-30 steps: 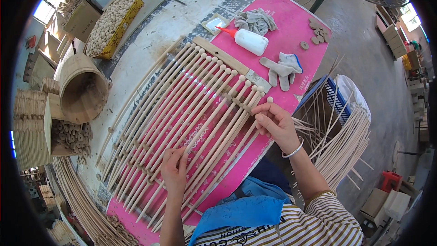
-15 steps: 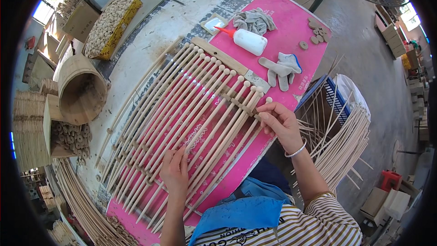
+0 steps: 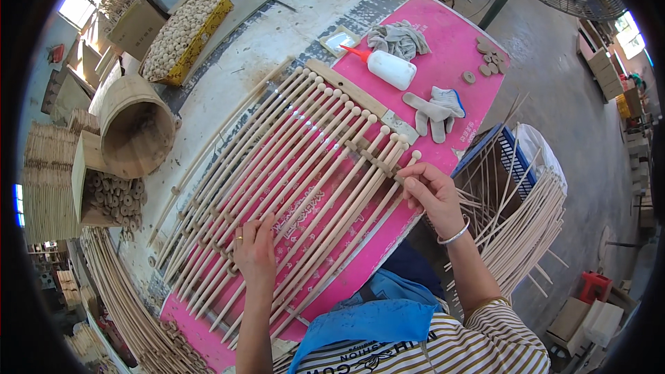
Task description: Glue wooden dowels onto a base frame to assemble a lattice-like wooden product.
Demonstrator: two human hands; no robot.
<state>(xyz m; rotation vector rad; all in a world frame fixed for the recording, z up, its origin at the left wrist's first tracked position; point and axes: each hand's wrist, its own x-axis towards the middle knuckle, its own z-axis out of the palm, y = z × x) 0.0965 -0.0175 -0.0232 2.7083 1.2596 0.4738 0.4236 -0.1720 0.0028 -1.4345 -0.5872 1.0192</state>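
Note:
Long wooden rods (image 3: 305, 145) with ball-shaped ends lie side by side across the pink sheet, pointing toward the lower left. At the near right of the row, my right hand (image 3: 435, 199) pinches a small wooden ring (image 3: 399, 179) on a rod, just below its ball end (image 3: 415, 156). Further rings (image 3: 370, 158) sit on neighbouring rods beside it. My left hand (image 3: 255, 256) rests over the lower middle of the rods, its fingers bunched against them. Whatever it grips is hidden. More rings (image 3: 225, 253) sit on the rods to its left.
A wooden bar (image 3: 346, 86) lies along the ball ends. Beyond it are a white glue bottle (image 3: 391, 69), gloves (image 3: 436, 111) and loose rings (image 3: 488, 62). A yellow box of balls (image 3: 187, 38) and a wooden bucket (image 3: 135, 125) stand left. A blue crate (image 3: 516, 156) with rods stands right.
The whole view has shifted slightly. My left hand has moved left and a little down along the rods. My right hand stays by the same ball end, still pinching.

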